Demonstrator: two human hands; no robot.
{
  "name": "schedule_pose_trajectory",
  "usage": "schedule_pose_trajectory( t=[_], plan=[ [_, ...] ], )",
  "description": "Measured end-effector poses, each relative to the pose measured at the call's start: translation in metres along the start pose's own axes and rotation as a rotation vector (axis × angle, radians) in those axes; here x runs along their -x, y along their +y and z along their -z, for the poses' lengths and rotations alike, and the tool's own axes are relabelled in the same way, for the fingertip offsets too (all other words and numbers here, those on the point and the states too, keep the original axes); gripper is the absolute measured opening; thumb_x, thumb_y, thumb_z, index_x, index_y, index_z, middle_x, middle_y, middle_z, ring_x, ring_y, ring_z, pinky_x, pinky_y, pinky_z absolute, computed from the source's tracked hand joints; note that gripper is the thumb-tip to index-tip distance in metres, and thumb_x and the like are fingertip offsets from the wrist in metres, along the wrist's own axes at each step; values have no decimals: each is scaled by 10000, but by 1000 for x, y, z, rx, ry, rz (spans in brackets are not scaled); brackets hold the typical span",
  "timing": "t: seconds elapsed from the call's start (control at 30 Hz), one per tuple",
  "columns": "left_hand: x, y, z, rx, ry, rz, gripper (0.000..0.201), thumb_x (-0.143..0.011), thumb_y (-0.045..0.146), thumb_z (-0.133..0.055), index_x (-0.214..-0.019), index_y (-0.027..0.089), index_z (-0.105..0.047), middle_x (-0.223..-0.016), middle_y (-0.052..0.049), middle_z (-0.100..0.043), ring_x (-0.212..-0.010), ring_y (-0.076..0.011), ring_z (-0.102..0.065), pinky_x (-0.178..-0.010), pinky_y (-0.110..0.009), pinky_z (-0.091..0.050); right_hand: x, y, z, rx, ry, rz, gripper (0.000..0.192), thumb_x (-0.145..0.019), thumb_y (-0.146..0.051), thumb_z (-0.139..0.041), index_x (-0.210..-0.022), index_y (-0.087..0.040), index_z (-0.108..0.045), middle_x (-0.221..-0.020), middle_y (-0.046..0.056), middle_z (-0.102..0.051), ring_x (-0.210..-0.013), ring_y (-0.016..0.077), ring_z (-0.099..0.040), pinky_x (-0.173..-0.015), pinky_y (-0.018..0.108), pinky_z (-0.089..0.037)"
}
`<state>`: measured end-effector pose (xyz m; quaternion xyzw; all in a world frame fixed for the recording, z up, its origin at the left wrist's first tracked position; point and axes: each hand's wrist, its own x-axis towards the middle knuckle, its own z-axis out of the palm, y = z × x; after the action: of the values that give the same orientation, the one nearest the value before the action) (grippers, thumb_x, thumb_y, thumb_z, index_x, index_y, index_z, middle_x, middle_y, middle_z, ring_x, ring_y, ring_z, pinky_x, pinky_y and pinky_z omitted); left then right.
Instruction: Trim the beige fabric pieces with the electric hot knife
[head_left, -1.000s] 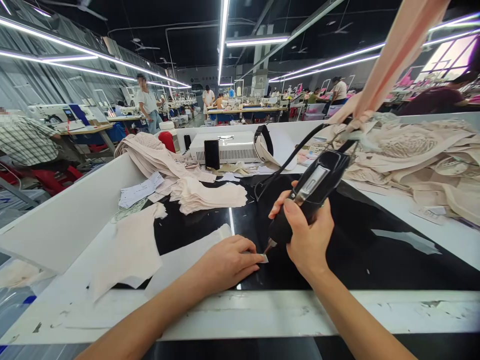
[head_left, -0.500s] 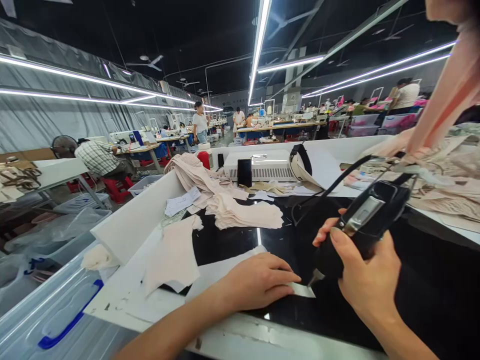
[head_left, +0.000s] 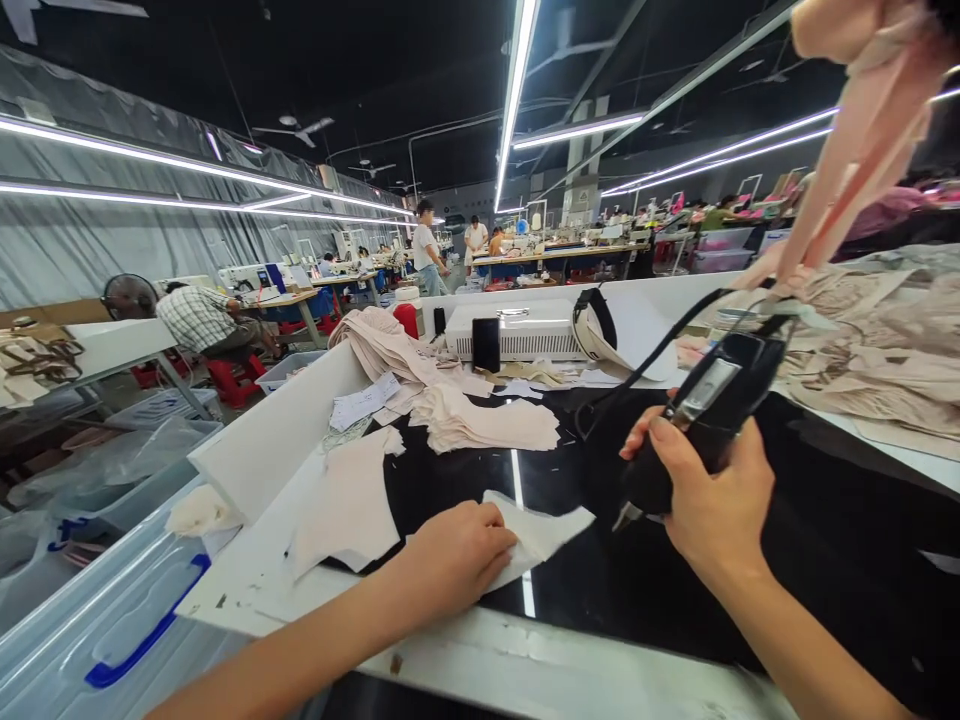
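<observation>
My left hand (head_left: 469, 555) is closed on a thin white fabric piece (head_left: 551, 530), its fingers curled over the near left part. The free end of the piece reaches right across the glossy black tabletop (head_left: 600, 585). In my right hand (head_left: 720, 500) is a black corded hand tool (head_left: 727, 385), gripped round its body and tilted. Its flat metal tip (head_left: 626, 515) points down to the left, apart from the fabric. To the left lies a pale pink cut panel (head_left: 349, 505). Beyond my left hand sits a stack of pale pink fabric pieces (head_left: 487, 420).
A white machine box (head_left: 525, 330) and an upright phone (head_left: 486, 345) stand at the back. Beige fabric (head_left: 877, 370) is piled at right. Pink straps (head_left: 847, 170) hang above the tool. A lidded plastic bin (head_left: 127, 610) stands at lower left. Co-workers sit and stand beyond.
My left hand has drawn back to the left, its fingers now curled on the white piece. The tool has shifted slightly left and up, and its tip is now apart from the fabric.
</observation>
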<state>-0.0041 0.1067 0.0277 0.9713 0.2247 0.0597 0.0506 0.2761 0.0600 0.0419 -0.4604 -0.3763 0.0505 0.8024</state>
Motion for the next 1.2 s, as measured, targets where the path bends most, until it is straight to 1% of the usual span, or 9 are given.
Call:
schedule_pose_trajectory(
  t=[0.13, 0.23, 0.3, 0.43, 0.53, 0.63, 0.8, 0.97, 1.2],
  plan=[
    [3, 18, 14, 119, -68, 73, 202, -1161, 207, -697, -1027, 205, -848, -1088, -50, -788, -857, -208, -790, -778, -310, -559, 6, -8, -4, -39, -39, -13, 430, -872, -595, -1001, -991, -279, -734, -872, -12, -768, -650, 213, -696, -628, 395, -639],
    [2, 17, 23, 176, -107, 101, 250, -1170, 235, -679, -1005, 234, -867, -1021, -26, -792, -809, -204, -789, -726, -308, -529, 12, -12, -9, -80, -57, 7, 394, -885, -571, -997, -985, -286, -744, -854, -3, -760, -624, 213, -677, -582, 394, -637],
    [-4, 11, 27, 146, -72, 104, 257, -1184, 253, -663, -1025, 231, -864, -1009, -30, -800, -832, -221, -802, -728, -313, -541, 15, -15, -12, -91, -65, 10, 381, -884, -559, -995, -978, -291, -741, -836, -6, -755, -613, 212, -668, -565, 387, -627],
    [-26, -8, 25, 136, 59, -17, 122, -1182, 248, -728, -1267, 216, -811, -1233, -78, -842, -1154, -286, -828, -1007, -375, -647, 19, -18, -21, -107, -71, -27, 338, -882, -499, -969, -952, -283, -718, -810, -28, -748, -624, 191, -666, -591, 347, -612],
    [-45, -19, 18, 293, 52, -149, 340, -1135, 248, -844, -1453, 216, -729, -1472, -135, -805, -1419, -316, -761, -1232, -455, -615, 22, -17, -27, -123, -74, -53, 344, -881, -491, -958, -959, -277, -701, -831, -31, -753, -636, 183, -678, -605, 334, -613],
    [-58, -26, 10, 405, -30, -190, 515, -1096, 289, -908, -1554, 237, -677, -1556, -156, -768, -1476, -331, -734, -1292, -522, -584, 25, -17, -33, -139, -82, -56, 363, -886, -499, -958, -998, -286, -686, -819, -40, -746, -641, 185, -672, -600, 331, -629],
    [-64, -31, 1, 394, -137, -178, 525, -1063, 389, -954, -1496, 267, -682, -1559, -133, -759, -1500, -348, -734, -1439, -736, -365, 31, -17, -39, -145, -101, -61, 347, -909, -488, -931, -1015, -289, -668, -835, -43, -747, -651, 176, -679, -623, 323, -651],
    [-60, -36, -3, 426, -117, -168, 451, -1079, 409, -935, -1435, 284, -688, -1565, -136, -769, -1557, -375, -713, -1441, -796, -320, 34, -18, -44, -157, -93, -81, 339, -891, -458, -924, -1050, -288, -678, -848, -49, -751, -658, 169, -676, -628, 319, -671],
    [-59, -37, -5, 435, -142, -123, 458, -1041, 453, -979, -1352, 278, -691, -1566, -137, -775, -1726, -410, -562, -1450, -865, -226, 35, -22, -52, -161, -71, -69, 305, -889, -453, -905, -1010, -279, -685, -835, -53, -744, -648, 160, -687, -628, 306, -650]
  ],
)
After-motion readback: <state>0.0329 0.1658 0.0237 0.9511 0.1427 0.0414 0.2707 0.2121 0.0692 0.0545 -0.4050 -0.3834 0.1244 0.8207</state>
